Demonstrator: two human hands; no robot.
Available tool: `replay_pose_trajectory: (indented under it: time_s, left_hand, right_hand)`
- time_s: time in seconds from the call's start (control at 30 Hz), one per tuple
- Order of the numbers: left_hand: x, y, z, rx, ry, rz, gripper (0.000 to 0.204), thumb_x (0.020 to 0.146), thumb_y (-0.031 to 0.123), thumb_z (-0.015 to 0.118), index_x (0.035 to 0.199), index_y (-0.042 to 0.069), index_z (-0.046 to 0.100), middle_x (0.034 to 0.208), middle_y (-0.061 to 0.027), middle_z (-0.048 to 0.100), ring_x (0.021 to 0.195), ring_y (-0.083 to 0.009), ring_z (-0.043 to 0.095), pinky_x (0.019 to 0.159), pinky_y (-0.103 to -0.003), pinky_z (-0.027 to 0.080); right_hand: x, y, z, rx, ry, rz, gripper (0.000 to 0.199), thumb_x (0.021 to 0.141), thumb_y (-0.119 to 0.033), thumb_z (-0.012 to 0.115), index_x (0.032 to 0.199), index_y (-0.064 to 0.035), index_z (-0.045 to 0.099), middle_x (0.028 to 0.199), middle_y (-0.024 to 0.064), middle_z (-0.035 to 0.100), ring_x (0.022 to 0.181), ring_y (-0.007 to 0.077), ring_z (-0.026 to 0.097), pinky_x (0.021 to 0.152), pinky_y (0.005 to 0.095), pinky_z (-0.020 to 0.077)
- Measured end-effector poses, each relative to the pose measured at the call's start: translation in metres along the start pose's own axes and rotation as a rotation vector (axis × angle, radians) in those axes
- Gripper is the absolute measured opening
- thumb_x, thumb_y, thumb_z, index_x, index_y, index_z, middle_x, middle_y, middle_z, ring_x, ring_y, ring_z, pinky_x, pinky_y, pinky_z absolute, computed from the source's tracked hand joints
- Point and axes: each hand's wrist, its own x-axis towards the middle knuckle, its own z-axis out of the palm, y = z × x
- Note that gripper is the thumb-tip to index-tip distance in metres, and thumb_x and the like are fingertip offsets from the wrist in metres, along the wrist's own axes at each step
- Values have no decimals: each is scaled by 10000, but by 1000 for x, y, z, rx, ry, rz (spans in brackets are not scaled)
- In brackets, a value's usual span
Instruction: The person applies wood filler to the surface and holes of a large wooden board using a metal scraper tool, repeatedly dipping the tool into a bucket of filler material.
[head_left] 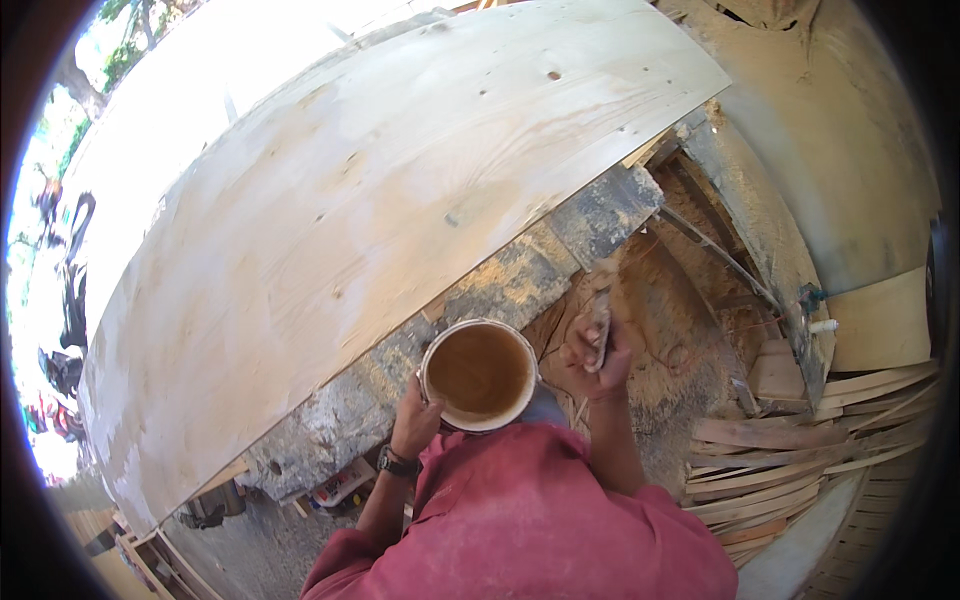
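Observation:
My left hand (412, 418) is closed on the side of a round white bucket (431, 385) in front of my chest. A smooth brown paste or liquid (478, 370) lies inside it. My right hand (598, 352) is raised to the right of the bucket, apart from it. Its fingers are wrapped round a narrow, flat tool (602, 322) that looks like a putty knife, pointing up and partly hidden by the fingers. Beyond the bucket, a large pale plywood sheet (400, 200) with whitish smears and small knots lies on a dusty workbench (520, 265).
Thin wood strips (780, 470) are piled at the lower right. Sawdust (670, 330) covers the ground beside my right hand. A dusty board frame (750, 190) and a curved pale panel (850, 170) stand on the right. Small items (342, 485) sit under the bench near my left forearm.

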Motion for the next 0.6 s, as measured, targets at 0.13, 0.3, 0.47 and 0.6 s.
replay_pose_trajectory:
  time_s: [0.13, 0.3, 0.47, 0.6]
  left_hand:
    - [27, 21, 50, -173, -58, -33, 582, 901, 4, 580, 1458, -12, 414, 1301, -183, 631, 1241, -271, 606, 1054, -391, 467]
    - [70, 71, 95, -178, 35, 35, 551, 899, 8, 600, 1426, -21, 443, 1300, -176, 628, 1195, -259, 616, 1026, -389, 480]
    - [117, 92, 117, 44, 186, 145, 472, 917, 57, 611, 1363, -41, 490, 1212, -212, 667, 1123, -293, 663, 955, -385, 521]
    - [155, 57, 123, 79, 346, -1, 423, 980, 132, 564, 1372, 6, 468, 1119, -214, 701, 938, -373, 726, 837, -484, 560]
  right_hand:
    - [28, -56, 2, -230, 8, -211, 379, 1106, -410, 403, 1099, -69, 569, 884, 44, 582, 609, 136, 495, 633, 307, 423]
    - [64, -112, 45, -320, 173, -450, 369, 1085, -396, 492, 1219, -52, 510, 932, 16, 531, 624, 121, 475, 651, 291, 473]
    - [96, -191, 59, -855, -131, -521, 438, 1031, -314, 607, 1373, -69, 488, 970, 16, 560, 638, 113, 501, 551, 265, 435]
    - [117, -221, 119, -1613, -320, -495, 346, 928, -134, 720, 1261, -48, 682, 899, 45, 654, 625, 123, 572, 545, 283, 487]
